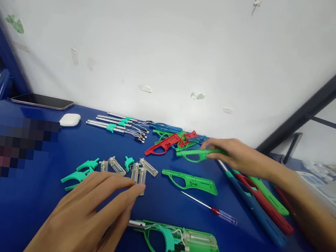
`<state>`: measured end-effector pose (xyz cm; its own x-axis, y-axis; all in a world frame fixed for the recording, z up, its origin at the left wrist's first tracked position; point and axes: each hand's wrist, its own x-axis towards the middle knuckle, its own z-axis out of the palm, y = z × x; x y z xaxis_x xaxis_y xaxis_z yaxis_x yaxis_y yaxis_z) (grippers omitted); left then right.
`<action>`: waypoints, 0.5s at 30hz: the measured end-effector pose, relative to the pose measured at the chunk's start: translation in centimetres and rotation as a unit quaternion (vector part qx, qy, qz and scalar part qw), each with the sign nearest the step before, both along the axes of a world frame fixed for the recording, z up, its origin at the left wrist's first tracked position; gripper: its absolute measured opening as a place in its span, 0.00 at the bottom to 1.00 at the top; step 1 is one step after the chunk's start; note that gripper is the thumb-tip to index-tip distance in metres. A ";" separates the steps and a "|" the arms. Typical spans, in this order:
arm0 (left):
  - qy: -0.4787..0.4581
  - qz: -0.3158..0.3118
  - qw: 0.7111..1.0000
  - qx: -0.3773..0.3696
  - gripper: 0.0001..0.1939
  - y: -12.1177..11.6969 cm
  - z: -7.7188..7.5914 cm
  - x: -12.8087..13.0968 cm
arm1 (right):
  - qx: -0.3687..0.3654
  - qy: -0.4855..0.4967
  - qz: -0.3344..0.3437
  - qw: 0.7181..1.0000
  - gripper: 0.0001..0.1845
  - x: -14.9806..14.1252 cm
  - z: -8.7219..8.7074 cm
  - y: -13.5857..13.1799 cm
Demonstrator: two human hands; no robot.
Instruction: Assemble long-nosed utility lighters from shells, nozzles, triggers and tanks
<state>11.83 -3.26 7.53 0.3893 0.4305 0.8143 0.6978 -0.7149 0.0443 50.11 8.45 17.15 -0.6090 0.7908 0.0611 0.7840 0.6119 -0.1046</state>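
My right hand (234, 153) is stretched toward the back and grips a green lighter casing half (197, 152) by its wide end, raised at a tilt. Close to me, my left hand (91, 215) has its fingers loosely extended over the metal tube of an opened green lighter (183, 246). Part of that tube is hidden by the hand. Inside this casing are a teal trigger (168, 238), white wires and a clear fuel tank (201, 240). Another green casing half (191, 182) lies between the hands, above a screwdriver (209, 208) with a clear and red handle.
Several clear tanks (149, 167) and teal triggers (78, 174) lie beyond my left hand. Metal tubes with wires (106, 126) and a red casing half (164, 144) are by the wall. Closed blue (256, 208) and red lighters (271, 208) lie right. A phone (43, 101) and white case (70, 119) sit left.
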 end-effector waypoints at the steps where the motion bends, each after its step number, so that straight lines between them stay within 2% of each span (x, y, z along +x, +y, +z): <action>1: 0.002 0.005 1.000 0.003 0.18 -0.1 0.0 0.0 | 0.021 0.026 -0.004 0.999 0.16 0.0 0.4 -1.0; 4: 0.019 0.013 1.000 -0.003 0.22 -0.7 -0.1 0.0 | 0.068 0.088 -0.009 0.994 0.18 -1.0 0.3 -5.3; 6: 0.041 0.006 0.999 -0.014 0.26 -1.1 -0.5 -0.1 | 0.084 0.106 0.002 0.991 0.17 -2.4 -1.0 -8.8; 9: 0.078 -0.019 0.996 -0.028 0.25 -1.8 -1.4 -0.3 | 0.149 0.134 0.006 0.980 0.17 -4.5 -3.5 -13.2; 12: 0.085 -0.026 0.995 -0.034 0.25 -2.1 -1.9 -0.3 | 0.187 0.157 0.026 0.969 0.20 -5.7 -5.4 -15.5; 15: 0.089 -0.031 0.995 -0.031 0.22 -1.6 -1.2 -0.2 | 0.162 0.170 0.018 0.972 0.21 -5.7 -7.0 -16.2</action>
